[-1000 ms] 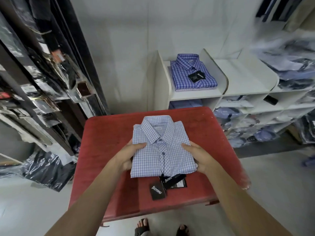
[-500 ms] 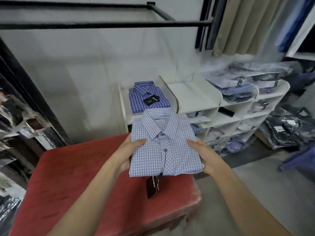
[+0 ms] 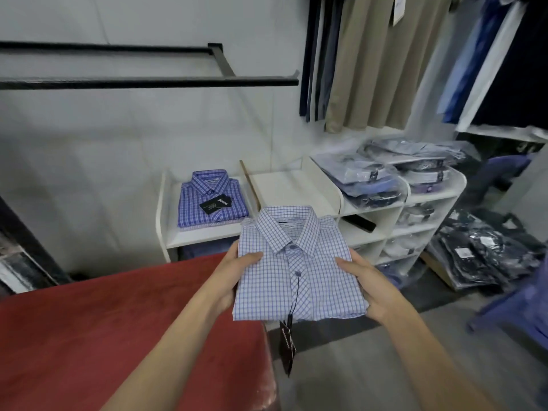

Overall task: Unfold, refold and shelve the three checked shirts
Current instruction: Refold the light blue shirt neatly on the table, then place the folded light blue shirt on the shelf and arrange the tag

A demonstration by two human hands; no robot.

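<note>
folded checked shirt (image 3: 296, 262) (tag dangling), both hands

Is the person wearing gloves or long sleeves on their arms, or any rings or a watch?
No. The left hand and the right hand are both bare, with no gloves. Both forearms are bare as well, right down to the bottom edge of the picture, so no sleeve shows. No watch, bracelet or ring can be seen on the wrists or on the fingers that show.

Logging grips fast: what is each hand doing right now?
Left hand: holds the light checked shirt.
Right hand: holds the same shirt.
</note>
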